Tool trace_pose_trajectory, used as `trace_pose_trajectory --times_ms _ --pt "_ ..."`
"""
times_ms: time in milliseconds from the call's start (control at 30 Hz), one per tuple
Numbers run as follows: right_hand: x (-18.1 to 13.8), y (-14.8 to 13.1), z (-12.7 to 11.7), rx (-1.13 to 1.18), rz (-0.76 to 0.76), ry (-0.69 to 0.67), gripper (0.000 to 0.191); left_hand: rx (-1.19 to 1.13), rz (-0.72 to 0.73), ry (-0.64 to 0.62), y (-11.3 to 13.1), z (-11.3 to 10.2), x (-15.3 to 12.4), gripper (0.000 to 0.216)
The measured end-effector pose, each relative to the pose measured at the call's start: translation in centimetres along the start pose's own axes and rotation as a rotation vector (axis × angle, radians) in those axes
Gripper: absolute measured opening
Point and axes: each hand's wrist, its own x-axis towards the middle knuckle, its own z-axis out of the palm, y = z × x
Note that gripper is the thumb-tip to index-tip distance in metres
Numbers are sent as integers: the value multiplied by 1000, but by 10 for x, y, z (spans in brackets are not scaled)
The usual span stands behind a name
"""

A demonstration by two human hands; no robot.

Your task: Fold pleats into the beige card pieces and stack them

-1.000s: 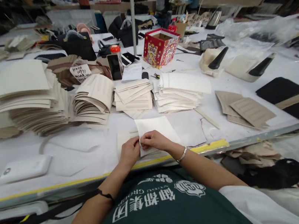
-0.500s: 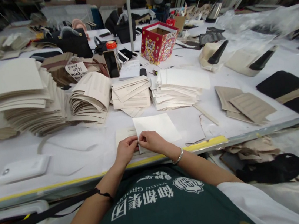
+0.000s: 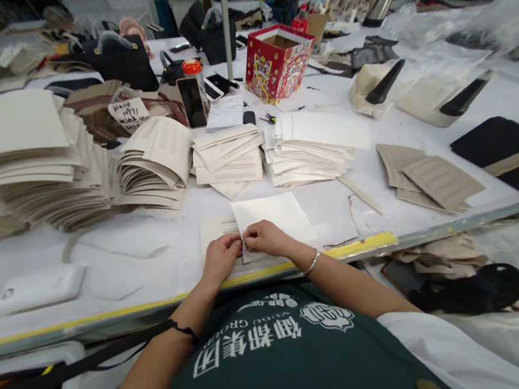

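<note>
A white sheet (image 3: 278, 212) lies at an angle over a beige slotted panel (image 3: 212, 231) near the front edge of the table. My right hand (image 3: 269, 240) is closed at the sheet's left edge, pinching it between thumb and fingers. Fingertips nearly touching it, my left hand (image 3: 222, 256) is closed over the beige panel, beside the same edge. What the left fingers grip is too small to make out. The panel's right part is hidden under the sheet.
Behind my hands stand a stack of white sheets (image 3: 308, 148) and stacks of beige panels (image 3: 229, 157). Loose beige pieces (image 3: 443, 180) and a black panel (image 3: 509, 150) lie right. A white device (image 3: 39, 289) sits left. Farther back are a red box (image 3: 269, 66) and a pole (image 3: 226, 24).
Both hands stay together at the sheet's left edge, with only slight finger movement. The whole view has shifted a little.
</note>
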Motion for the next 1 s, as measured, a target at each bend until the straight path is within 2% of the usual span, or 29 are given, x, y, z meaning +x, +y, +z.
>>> trace_pose_trajectory --times_ms 367,667,800,1000 --pt "5 11 6 445 213 -44 9 -24 -1 -5 -3 1 4 23" --pt "3 13 6 489 179 -33 7 -109 -81 -14 9 1 3 26" --pt "3 15 8 492 177 -15 7 -66 -70 11 6 1 5 24" --pt "3 10 3 529 228 -17 4 -130 -111 5 5 1 7 24"
